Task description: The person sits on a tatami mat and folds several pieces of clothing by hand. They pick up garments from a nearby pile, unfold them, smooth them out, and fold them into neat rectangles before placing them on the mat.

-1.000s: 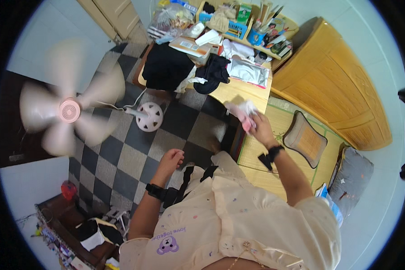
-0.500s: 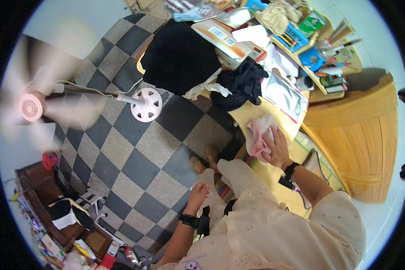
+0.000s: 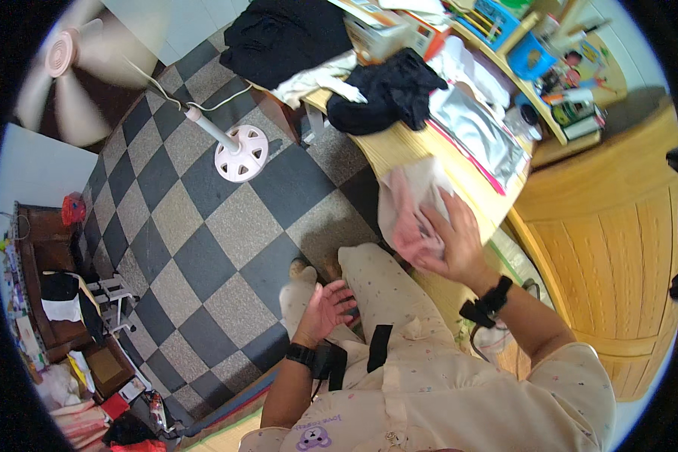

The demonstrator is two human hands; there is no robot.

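Note:
My right hand point(image 3: 459, 239) grips a crumpled pink and white cloth point(image 3: 410, 215) at the near corner of the desk, its thumb tucked along the cloth's lower side. Part of the cloth hangs past the desk edge. Above my lap, my left hand point(image 3: 327, 309) is turned palm up with the fingers apart, holding nothing. A bundled black garment point(image 3: 388, 90) lies on the desk beyond the cloth, beside a white cloth point(image 3: 324, 79) that droops over the edge. Silvery plastic packaging point(image 3: 478, 132) lies to its right.
A pink standing fan point(image 3: 241, 154) with blurred blades stands on the checkered floor at left. Black fabric point(image 3: 282, 39) covers something behind the desk. A shelf with blue baskets point(image 3: 531, 57) rises at the back right, near a curved wooden panel point(image 3: 603, 256).
My left hand has opened from a loose curl and turned palm up. My right hand still holds the cloth, which hangs looser and more spread. The whole view has shifted.

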